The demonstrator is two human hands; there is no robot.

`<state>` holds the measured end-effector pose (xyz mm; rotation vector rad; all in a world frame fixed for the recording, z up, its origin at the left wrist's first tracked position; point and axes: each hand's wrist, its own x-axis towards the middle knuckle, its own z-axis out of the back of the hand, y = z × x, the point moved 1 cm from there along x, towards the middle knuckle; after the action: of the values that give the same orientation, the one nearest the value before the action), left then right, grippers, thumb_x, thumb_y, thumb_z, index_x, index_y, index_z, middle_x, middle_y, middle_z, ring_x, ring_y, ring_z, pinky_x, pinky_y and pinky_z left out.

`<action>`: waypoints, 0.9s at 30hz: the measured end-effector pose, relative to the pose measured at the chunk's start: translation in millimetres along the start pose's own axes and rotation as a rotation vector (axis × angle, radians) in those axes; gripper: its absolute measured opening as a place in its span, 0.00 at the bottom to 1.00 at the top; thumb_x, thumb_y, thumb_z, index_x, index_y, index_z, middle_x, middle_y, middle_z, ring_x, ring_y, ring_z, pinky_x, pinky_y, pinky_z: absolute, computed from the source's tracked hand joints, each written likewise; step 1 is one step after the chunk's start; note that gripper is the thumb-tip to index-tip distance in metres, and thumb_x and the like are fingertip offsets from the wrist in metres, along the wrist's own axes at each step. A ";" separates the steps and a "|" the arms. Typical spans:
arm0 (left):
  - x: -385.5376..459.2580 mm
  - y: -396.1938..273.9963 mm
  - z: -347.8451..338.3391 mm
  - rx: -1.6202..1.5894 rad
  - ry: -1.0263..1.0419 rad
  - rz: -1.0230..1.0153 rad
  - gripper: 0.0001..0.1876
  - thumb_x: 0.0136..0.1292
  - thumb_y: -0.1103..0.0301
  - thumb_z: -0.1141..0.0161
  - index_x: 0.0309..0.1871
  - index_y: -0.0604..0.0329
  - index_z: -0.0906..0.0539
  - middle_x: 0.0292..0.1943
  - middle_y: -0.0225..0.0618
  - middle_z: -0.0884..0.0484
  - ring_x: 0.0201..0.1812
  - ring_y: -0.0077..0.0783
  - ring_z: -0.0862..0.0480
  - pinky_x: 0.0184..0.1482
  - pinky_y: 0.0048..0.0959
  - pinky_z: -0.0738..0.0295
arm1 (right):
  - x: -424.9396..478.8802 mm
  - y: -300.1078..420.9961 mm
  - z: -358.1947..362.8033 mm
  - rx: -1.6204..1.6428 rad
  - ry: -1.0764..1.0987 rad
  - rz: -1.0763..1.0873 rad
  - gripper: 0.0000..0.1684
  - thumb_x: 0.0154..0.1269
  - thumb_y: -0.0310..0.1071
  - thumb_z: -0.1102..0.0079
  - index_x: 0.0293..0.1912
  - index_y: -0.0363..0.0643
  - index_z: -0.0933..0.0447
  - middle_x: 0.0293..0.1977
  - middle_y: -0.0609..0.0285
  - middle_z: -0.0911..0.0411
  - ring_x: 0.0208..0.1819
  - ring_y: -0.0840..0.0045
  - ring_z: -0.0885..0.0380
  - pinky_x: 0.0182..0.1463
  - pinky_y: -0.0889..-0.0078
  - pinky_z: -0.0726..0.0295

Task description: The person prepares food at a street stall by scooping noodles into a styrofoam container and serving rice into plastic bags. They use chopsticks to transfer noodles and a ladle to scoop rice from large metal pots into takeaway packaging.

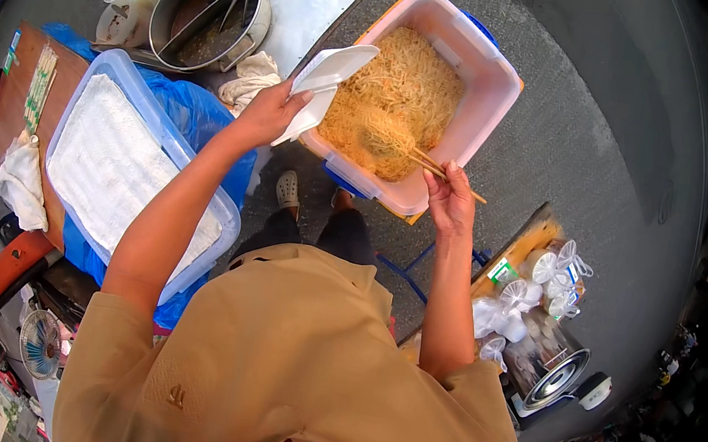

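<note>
My left hand [274, 111] grips a white foam clamshell box [336, 73], its two halves folded partly apart, over the near left rim of a plastic tub [484, 114]. Cooked noodles [419, 71] are heaped in that tub. My right hand [452, 191], at the tub's near right side, holds a pair of wooden chopsticks [446, 171]. Their tips are in a clump of noodles [388, 132] over the rest; whether the clump is lifted clear, I cannot tell.
At the upper left, a metal pot [256, 24] with tongs stands by a crumpled cloth [252, 79]. A cloth-covered plastic tub [226, 213] lies left, beside bundled chopsticks [40, 85] on a board. Bagged cups [523, 296] and a metal canister [541, 362] stand at right.
</note>
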<state>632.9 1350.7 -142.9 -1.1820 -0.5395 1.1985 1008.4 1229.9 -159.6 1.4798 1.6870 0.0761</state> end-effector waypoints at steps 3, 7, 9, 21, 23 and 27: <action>9.8 -22.6 -15.5 0.148 0.067 -0.063 0.23 0.83 0.54 0.45 0.65 0.66 0.22 0.48 0.38 0.12 0.48 0.30 0.15 0.55 0.33 0.21 | -25.4 31.5 -22.6 -0.065 0.045 0.078 0.07 0.76 0.33 0.35 0.43 0.39 0.20 0.42 0.60 0.15 0.47 0.71 0.12 0.56 0.63 0.08; 23.5 11.8 -45.9 -0.079 0.096 -0.011 0.28 0.83 0.47 0.48 0.69 0.65 0.24 0.54 0.40 0.13 0.54 0.33 0.14 0.58 0.33 0.21 | -60.7 63.0 -69.6 -0.246 0.129 0.171 0.08 0.77 0.32 0.36 0.43 0.37 0.21 0.43 0.55 0.16 0.49 0.68 0.13 0.59 0.62 0.09; 24.3 9.6 -58.7 -0.430 0.182 0.218 0.32 0.82 0.43 0.50 0.72 0.64 0.26 0.58 0.40 0.15 0.58 0.34 0.15 0.61 0.34 0.21 | -77.4 68.5 -97.8 -0.438 0.164 0.254 0.09 0.77 0.33 0.36 0.43 0.36 0.20 0.43 0.55 0.16 0.50 0.67 0.13 0.60 0.62 0.10; 17.0 45.1 -98.7 -1.045 0.219 0.402 0.45 0.77 0.32 0.55 0.79 0.64 0.38 0.73 0.45 0.26 0.72 0.39 0.23 0.70 0.41 0.23 | -84.3 42.5 -136.7 -1.334 0.130 0.705 0.08 0.68 0.28 0.28 0.43 0.34 0.16 0.39 0.51 0.15 0.43 0.64 0.14 0.47 0.68 0.17; 17.3 44.8 -99.3 -0.997 0.184 0.400 0.46 0.76 0.31 0.54 0.78 0.66 0.36 0.72 0.45 0.25 0.71 0.39 0.22 0.70 0.41 0.23 | -76.6 33.8 -122.8 -1.298 0.094 0.795 0.08 0.68 0.28 0.29 0.43 0.34 0.16 0.41 0.51 0.16 0.44 0.63 0.14 0.47 0.67 0.16; 15.3 20.3 -92.8 -1.017 0.108 0.414 0.46 0.75 0.31 0.53 0.78 0.67 0.36 0.72 0.46 0.25 0.70 0.40 0.21 0.70 0.42 0.23 | -78.0 -0.4 -123.7 -1.355 0.113 0.927 0.08 0.68 0.27 0.29 0.45 0.36 0.16 0.46 0.49 0.16 0.45 0.59 0.14 0.48 0.63 0.15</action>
<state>707.5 1325.0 -197.8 -2.2935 -0.8950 1.2045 924.7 1223.6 -39.9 0.9721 0.5055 1.4754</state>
